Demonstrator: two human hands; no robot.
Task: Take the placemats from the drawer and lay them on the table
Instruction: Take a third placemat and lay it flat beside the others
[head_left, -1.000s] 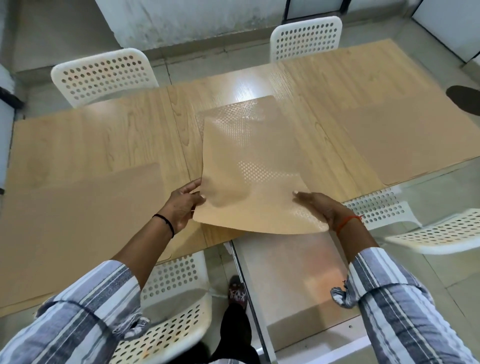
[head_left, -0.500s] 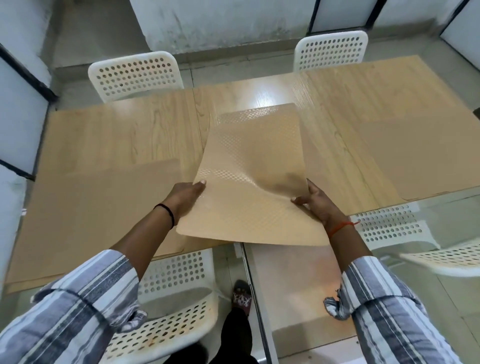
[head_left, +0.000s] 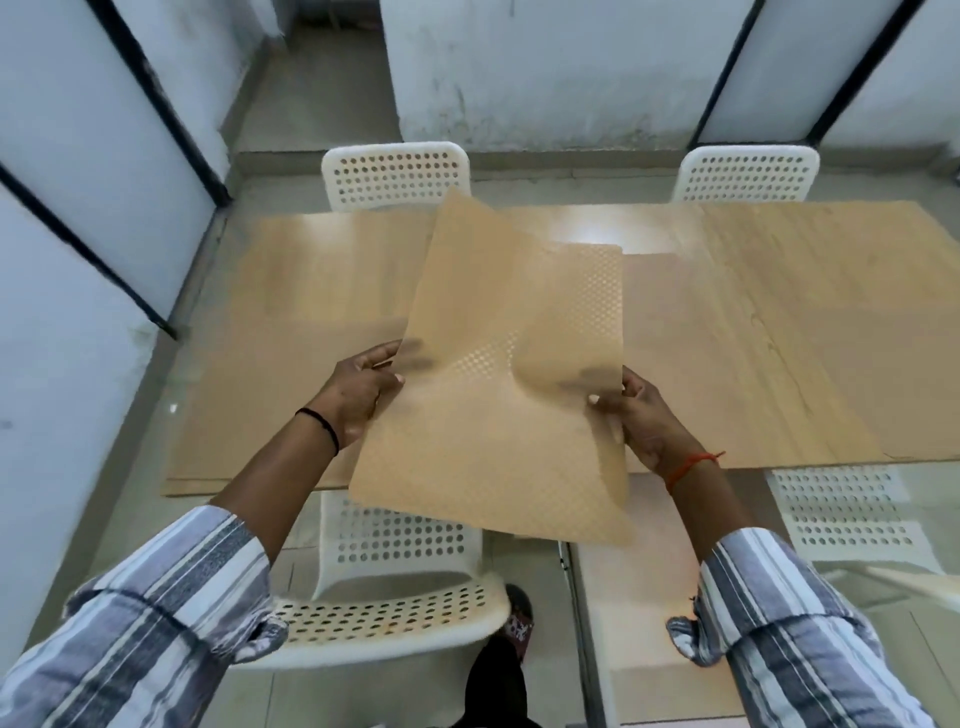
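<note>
While both hands (head_left: 363, 395) (head_left: 641, 421) grip its sides, the placemat (head_left: 498, 415) has lifted off the table (head_left: 779, 312).

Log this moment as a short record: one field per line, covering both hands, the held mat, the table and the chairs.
left hand: grips the mat's left edge
right hand: grips the mat's right edge
placemat: tan, dotted texture, buckled, held in the air over the table's near edge
table: light wood, other tan mats hard to tell from its surface
chairs: white, perforated; two at the far side, one just below the mat
</note>
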